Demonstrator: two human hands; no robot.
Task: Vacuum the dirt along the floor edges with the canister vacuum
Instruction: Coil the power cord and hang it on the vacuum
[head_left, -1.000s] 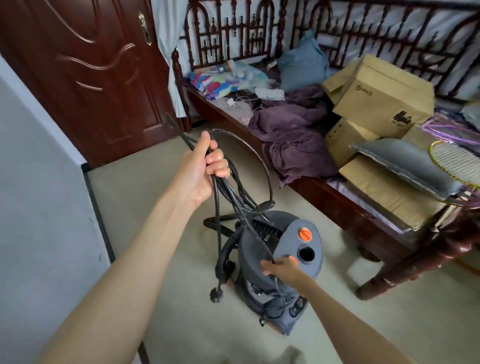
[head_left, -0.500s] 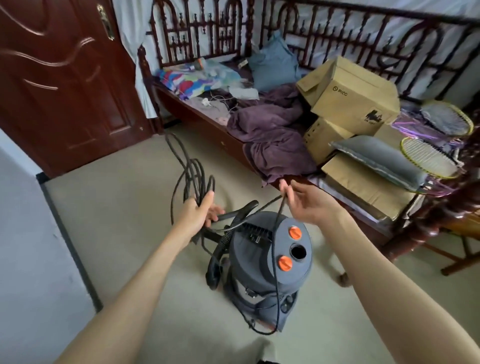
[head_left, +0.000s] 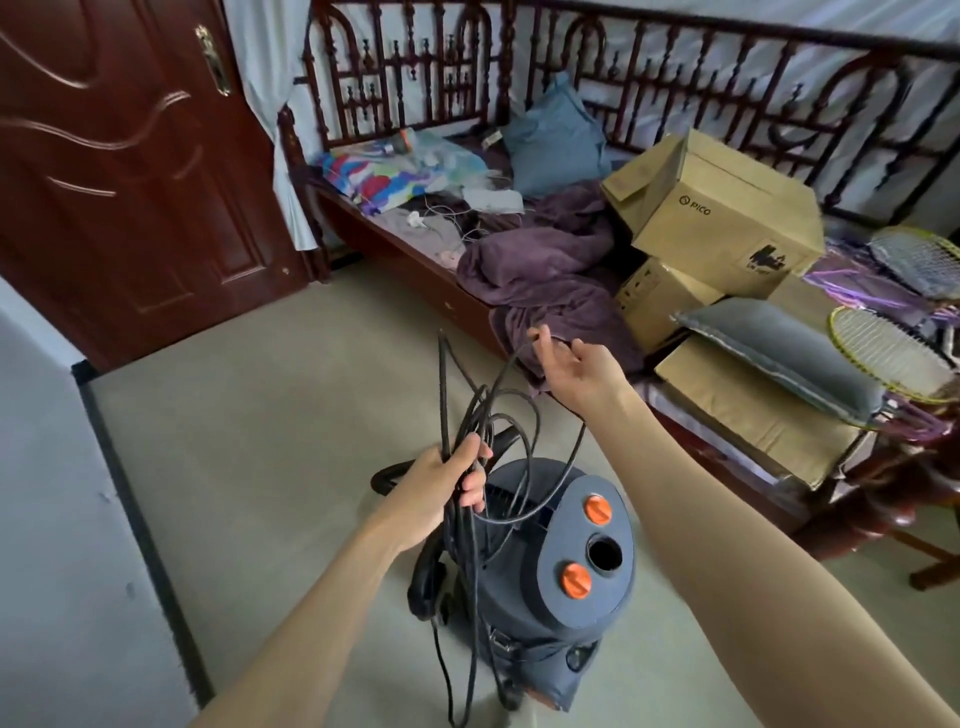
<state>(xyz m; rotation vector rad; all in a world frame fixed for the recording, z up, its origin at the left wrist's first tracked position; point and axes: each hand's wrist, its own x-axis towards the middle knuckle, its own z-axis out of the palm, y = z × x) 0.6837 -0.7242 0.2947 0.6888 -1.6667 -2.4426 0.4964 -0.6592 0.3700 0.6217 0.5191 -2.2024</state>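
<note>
Apparently to untangle it, the left grip (head_left: 441, 488) is clutching the coiled cord (head_left: 464, 551) over the canister vacuum (head_left: 550, 582), which is standing on the floor (head_left: 260, 415) by the bed (head_left: 426, 280), while the right grip (head_left: 576, 371) is pinching one strand.

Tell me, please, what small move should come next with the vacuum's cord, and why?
Probably draw the right hand away to the right, pulling its strand free. The left hand grips the cord in tangled loops above the canister vacuum, and the right hand's fingers appear to pinch one strand, so the cord is not yet unwound.
</note>
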